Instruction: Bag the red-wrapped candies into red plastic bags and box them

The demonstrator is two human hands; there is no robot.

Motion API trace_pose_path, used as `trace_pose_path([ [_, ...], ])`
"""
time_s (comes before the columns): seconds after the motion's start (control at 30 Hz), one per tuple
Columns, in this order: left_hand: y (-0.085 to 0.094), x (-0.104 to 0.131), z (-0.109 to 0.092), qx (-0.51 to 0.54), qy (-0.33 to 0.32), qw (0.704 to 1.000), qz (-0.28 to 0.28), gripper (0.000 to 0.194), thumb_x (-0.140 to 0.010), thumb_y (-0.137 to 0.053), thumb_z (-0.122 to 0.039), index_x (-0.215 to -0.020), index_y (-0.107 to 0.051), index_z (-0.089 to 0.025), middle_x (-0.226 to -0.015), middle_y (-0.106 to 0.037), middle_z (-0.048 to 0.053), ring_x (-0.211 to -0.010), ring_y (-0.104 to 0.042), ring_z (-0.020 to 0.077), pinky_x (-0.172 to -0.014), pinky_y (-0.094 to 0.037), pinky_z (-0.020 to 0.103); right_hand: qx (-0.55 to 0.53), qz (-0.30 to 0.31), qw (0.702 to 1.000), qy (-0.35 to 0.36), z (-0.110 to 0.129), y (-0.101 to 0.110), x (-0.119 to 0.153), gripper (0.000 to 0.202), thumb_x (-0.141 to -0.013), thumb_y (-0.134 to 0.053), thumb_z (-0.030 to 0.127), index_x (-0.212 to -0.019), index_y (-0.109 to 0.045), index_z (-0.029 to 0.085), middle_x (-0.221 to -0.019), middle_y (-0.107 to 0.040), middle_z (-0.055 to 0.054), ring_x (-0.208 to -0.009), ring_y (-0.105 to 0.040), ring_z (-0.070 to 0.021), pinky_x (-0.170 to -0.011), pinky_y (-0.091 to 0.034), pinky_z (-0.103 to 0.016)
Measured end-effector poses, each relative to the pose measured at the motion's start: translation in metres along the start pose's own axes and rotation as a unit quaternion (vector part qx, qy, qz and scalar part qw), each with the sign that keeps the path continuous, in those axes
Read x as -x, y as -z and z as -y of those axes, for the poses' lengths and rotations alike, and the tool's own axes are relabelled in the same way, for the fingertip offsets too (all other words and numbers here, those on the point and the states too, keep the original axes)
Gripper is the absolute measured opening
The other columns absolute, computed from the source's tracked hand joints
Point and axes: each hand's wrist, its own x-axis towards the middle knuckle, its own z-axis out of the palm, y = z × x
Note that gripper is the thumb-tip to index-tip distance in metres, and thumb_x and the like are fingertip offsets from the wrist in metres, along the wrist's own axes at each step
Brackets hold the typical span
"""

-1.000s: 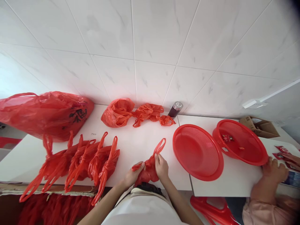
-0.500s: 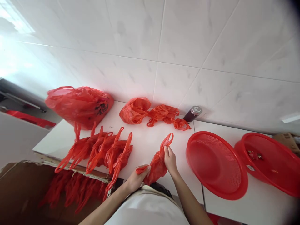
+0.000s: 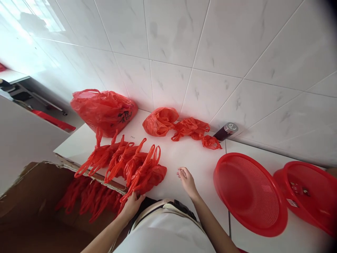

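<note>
White counter (image 3: 189,161) under tiled wall: the knotted red bag (image 3: 150,174), held between both hands a moment ago, is now laid at the 3 o'clock end of the tied-bag row (image 3: 116,160), pinched by the left hand (image 3: 133,203); the right hand (image 3: 185,179) is released, empty and slack.

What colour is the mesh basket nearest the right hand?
Red, seen clearly in the head view: the mesh basket beside the right hand.

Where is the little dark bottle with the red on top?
In the head view, the dark bottle lies at the back of the white table against the tiled wall, just right of the crumpled red bags and behind the nearer red basket.
</note>
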Motion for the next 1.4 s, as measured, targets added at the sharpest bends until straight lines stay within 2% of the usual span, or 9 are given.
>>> trace_pose_path([
  [0.13, 0.004, 0.014, -0.017, -0.089, -0.088, 0.992, -0.031, 0.021, -0.085, -0.050, -0.043, -0.083, -0.055, -0.023, -0.088, -0.064, 0.003, -0.083, -0.061, 0.0227, -0.080, -0.046, 0.035, 0.008, 0.001, 0.999, -0.037, -0.027, 0.014, 0.026, 0.046, -0.084, -0.046, 0.062, -0.091, -0.059, 0.019, -0.081, -0.068, -0.008, -0.074, -0.064, -0.0208, -0.070, -0.049, -0.033],
  [0.23, -0.003, -0.008, -0.037, -0.171, -0.192, 0.962, -0.097, 0.017, -0.090, -0.045, -0.034, -0.095, -0.056, -0.022, -0.104, -0.063, 0.007, -0.103, -0.059, 0.0230, -0.091, -0.044, 0.035, 0.010, 0.003, 0.998, -0.055, -0.045, 0.019, 0.051, 0.046, -0.082, -0.046, 0.063, -0.085, -0.059, 0.019, -0.078, -0.067, -0.007, -0.071, -0.063, -0.0207, -0.069, -0.050, -0.033],
  [0.3, -0.013, -0.034, -0.044, -0.185, -0.184, 0.957, -0.124, 0.028, -0.086, -0.051, -0.030, -0.112, -0.054, -0.019, -0.120, -0.059, 0.012, -0.117, -0.053, 0.0274, -0.097, -0.040, 0.039, 0.014, 0.004, 0.998, -0.067, -0.053, 0.020, 0.067, 0.044, -0.081, -0.046, 0.061, -0.083, -0.060, 0.020, -0.076, -0.066, -0.007, -0.070, -0.063, -0.0208, -0.068, -0.051, -0.033],
  [0.43, -0.034, -0.071, -0.043, -0.192, -0.136, 0.965, -0.112, 0.040, -0.079, -0.061, -0.027, -0.115, -0.058, -0.011, -0.101, -0.067, 0.015, -0.099, -0.062, 0.0325, -0.083, -0.045, 0.039, 0.049, 0.017, 0.994, -0.092, -0.064, 0.027, 0.091, 0.036, -0.082, -0.045, 0.054, -0.082, -0.059, 0.022, -0.074, -0.067, -0.004, -0.069, -0.064, -0.0209, -0.069, -0.050, -0.033],
  [0.7, -0.036, -0.051, -0.038, -0.178, -0.149, 0.965, -0.118, 0.029, -0.090, -0.050, -0.033, -0.109, -0.065, -0.017, -0.102, -0.070, 0.009, -0.089, -0.065, 0.0219, -0.073, -0.047, 0.030, 0.064, 0.005, 0.988, -0.137, -0.082, 0.048, 0.121, 0.034, -0.081, -0.045, 0.056, -0.079, -0.058, 0.025, -0.076, -0.067, -0.004, -0.074, -0.065, -0.0231, -0.072, -0.049, -0.034],
  [0.8, -0.026, -0.045, -0.039, -0.197, -0.154, 0.958, -0.142, 0.035, -0.090, -0.049, -0.043, -0.103, -0.069, -0.018, -0.097, -0.069, 0.009, -0.089, -0.063, 0.0243, -0.074, -0.046, 0.033, 0.073, 0.007, 0.987, -0.141, -0.086, 0.046, 0.119, 0.033, -0.081, -0.045, 0.055, -0.078, -0.058, 0.025, -0.076, -0.068, -0.004, -0.072, -0.065, -0.0235, -0.072, -0.049, -0.034],
  [1.0, -0.013, -0.047, -0.041, -0.219, -0.148, 0.941, -0.209, 0.029, -0.085, -0.058, -0.043, -0.099, -0.073, -0.023, -0.145, -0.043, 0.012, -0.132, -0.033, 0.0400, -0.104, -0.028, 0.053, 0.088, 0.045, 0.989, -0.113, -0.079, 0.025, 0.093, 0.036, -0.082, -0.042, 0.056, -0.080, -0.058, 0.024, -0.078, -0.068, -0.005, -0.076, -0.065, -0.0228, -0.069, -0.049, -0.032],
  [1.17, 0.000, -0.051, -0.035, -0.167, -0.146, 0.966, -0.132, 0.025, -0.083, -0.061, -0.038, -0.095, -0.073, -0.019, -0.105, -0.067, 0.011, -0.102, -0.059, 0.0302, -0.091, -0.042, 0.041, 0.112, 0.091, 0.987, -0.069, -0.061, -0.002, 0.068, 0.039, -0.083, -0.043, 0.058, -0.083, -0.057, 0.022, -0.077, -0.067, -0.005, -0.071, -0.063, -0.0217, -0.070, -0.048, -0.032],
  [1.4, 0.043, -0.009, -0.017, -0.038, -0.173, 0.980, -0.094, 0.029, -0.084, -0.059, -0.044, -0.089, -0.071, -0.018, -0.094, -0.070, 0.007, -0.085, -0.064, 0.0230, -0.079, -0.047, 0.031, 0.161, 0.162, 0.971, -0.076, -0.035, -0.042, 0.048, 0.036, -0.085, -0.040, 0.054, -0.088, -0.058, 0.023, -0.079, -0.068, -0.004, -0.073, -0.064, -0.0217, -0.072, -0.047, -0.033],
])
